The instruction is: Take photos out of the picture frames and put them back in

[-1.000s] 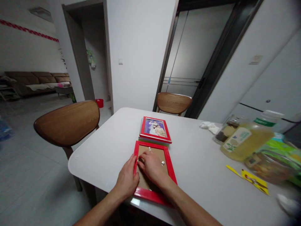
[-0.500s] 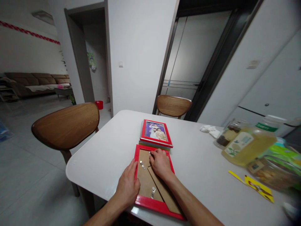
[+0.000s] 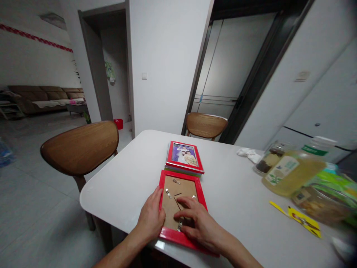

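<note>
A red picture frame (image 3: 178, 234) lies face down at the near edge of the table, its brown backing board (image 3: 168, 210) showing with several small metal clips. My left hand (image 3: 151, 216) grips the frame's left side, fingers along the outer edge and thumb on the near part. Over the lower part of the backing, my right hand (image 3: 199, 223) has its fingers apart and curved, close to the lower metal clip (image 3: 180, 225). It holds nothing that I can see, and it hides part of the backing and the stand flap. Just beyond lies a stack topped by a red-framed photo (image 3: 185, 154).
On the white table (image 3: 131, 178), the right side carries a bottle of yellow liquid (image 3: 292, 171), a jar (image 3: 269, 160), a clear food container (image 3: 320, 204), crumpled tissue (image 3: 248, 153) and a yellow packet (image 3: 304, 220). Wooden chairs stand left (image 3: 83, 147) and behind (image 3: 206, 124).
My right hand has moved from the far clip down towards the near part of the backing, and its fingers have spread. The far clip now shows. My left hand stays on the frame.
</note>
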`<action>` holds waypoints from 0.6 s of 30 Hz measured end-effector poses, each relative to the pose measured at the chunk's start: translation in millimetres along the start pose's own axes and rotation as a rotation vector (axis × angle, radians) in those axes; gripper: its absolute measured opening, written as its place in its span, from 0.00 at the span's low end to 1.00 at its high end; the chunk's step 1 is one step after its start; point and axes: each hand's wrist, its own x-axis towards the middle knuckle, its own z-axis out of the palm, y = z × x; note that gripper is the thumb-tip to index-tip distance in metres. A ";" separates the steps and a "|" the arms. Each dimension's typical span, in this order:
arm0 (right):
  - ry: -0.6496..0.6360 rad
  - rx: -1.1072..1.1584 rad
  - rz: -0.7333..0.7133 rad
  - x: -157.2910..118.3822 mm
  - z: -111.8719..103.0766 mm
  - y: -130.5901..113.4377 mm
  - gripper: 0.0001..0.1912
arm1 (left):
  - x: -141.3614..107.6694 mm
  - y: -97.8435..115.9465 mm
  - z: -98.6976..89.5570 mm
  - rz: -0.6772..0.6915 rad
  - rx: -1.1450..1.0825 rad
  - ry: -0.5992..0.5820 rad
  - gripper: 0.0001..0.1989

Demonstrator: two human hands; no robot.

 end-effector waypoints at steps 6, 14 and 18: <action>0.129 -0.032 0.016 2.0 12.9 -6.1 0.07 | 1.5 0.9 -1.7 0.002 0.052 -0.027 0.30; 0.253 -0.159 0.209 -6.4 6.2 4.5 0.19 | 0.5 5.9 -3.7 -0.039 0.032 -0.012 0.28; 0.291 -0.123 0.252 -6.0 10.0 0.7 0.20 | 0.8 7.9 -5.6 -0.070 -0.007 -0.009 0.28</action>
